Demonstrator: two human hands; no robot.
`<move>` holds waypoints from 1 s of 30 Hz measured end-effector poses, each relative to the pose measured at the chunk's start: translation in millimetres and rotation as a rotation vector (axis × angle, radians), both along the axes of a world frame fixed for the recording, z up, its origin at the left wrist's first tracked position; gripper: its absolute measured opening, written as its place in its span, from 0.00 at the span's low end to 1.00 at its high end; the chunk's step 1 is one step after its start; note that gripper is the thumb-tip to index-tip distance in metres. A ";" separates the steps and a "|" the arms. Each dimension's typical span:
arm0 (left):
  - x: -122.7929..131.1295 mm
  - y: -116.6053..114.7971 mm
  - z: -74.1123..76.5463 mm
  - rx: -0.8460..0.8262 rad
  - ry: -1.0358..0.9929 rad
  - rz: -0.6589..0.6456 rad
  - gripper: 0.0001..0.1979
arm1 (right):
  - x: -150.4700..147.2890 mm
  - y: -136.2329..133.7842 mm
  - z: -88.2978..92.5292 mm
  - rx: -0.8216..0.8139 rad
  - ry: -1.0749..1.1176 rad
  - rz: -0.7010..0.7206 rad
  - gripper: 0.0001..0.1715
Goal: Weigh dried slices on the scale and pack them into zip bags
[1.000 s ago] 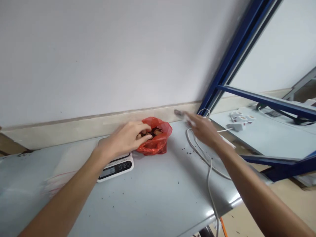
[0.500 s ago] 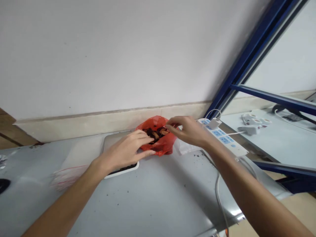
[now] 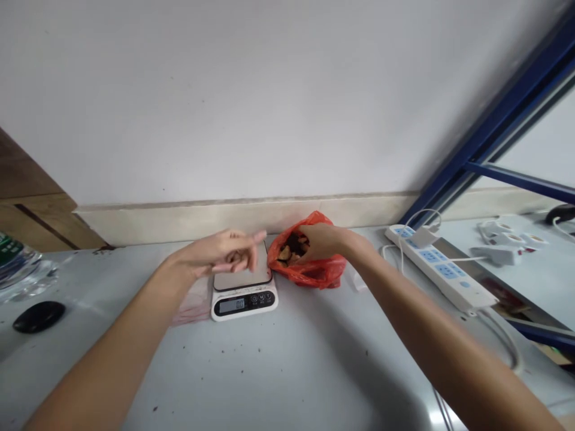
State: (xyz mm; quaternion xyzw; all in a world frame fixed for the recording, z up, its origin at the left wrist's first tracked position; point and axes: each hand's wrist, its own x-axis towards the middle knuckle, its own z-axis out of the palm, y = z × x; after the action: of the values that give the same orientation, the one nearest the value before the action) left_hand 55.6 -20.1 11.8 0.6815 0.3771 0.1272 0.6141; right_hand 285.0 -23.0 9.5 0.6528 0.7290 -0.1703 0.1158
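A red plastic bag (image 3: pixel 309 274) stands open against the wall, with dark and orange-brown dried pieces (image 3: pixel 290 249) inside. My right hand (image 3: pixel 321 240) reaches into its mouth; its fingertips are hidden among the pieces. Left of the bag lies a white kitchen scale (image 3: pixel 245 302), its display reading 0.0. Over the scale's plate hovers my left hand (image 3: pixel 229 251), slightly blurred, some fingers loosely curled and one stretched toward the bag, with nothing visible in it. Partly under that forearm are clear plastic bags with red edges (image 3: pixel 193 314).
A white power strip (image 3: pixel 442 269) with plugs and cables lies to the right, near a blue metal frame (image 3: pixel 449 173). On the left are a black oval object (image 3: pixel 39 316) and a clear plastic bottle (image 3: pixel 27 272). Dark crumbs dot the grey tabletop (image 3: pixel 278 371).
My left hand has left the bag's rim and moved left over the scale, whose display now shows. My right hand has gone from the rim into the bag. The view has shifted left.
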 end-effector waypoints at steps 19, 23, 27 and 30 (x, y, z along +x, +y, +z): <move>13.8 -10.0 -46.2 0.076 -0.374 0.871 0.08 | -34.6 -11.1 -10.0 0.031 -0.023 0.057 0.18; -5.2 -18.9 -33.3 0.228 -0.183 0.562 0.11 | -28.2 -10.7 -12.9 0.093 -0.013 0.059 0.21; -25.0 -21.4 -26.4 0.828 0.212 0.364 0.12 | -20.0 -8.6 -15.3 0.152 -0.016 0.076 0.19; -33.1 -20.9 -22.8 1.062 0.448 0.182 0.13 | -16.2 -10.8 -15.1 0.182 -0.026 0.095 0.15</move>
State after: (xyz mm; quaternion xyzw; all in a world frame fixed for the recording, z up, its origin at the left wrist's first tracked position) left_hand 22.5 -41.0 -11.0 0.8711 0.4395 0.2039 0.0800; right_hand 268.7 -33.8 -5.6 0.6274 0.7701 -0.0894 0.0735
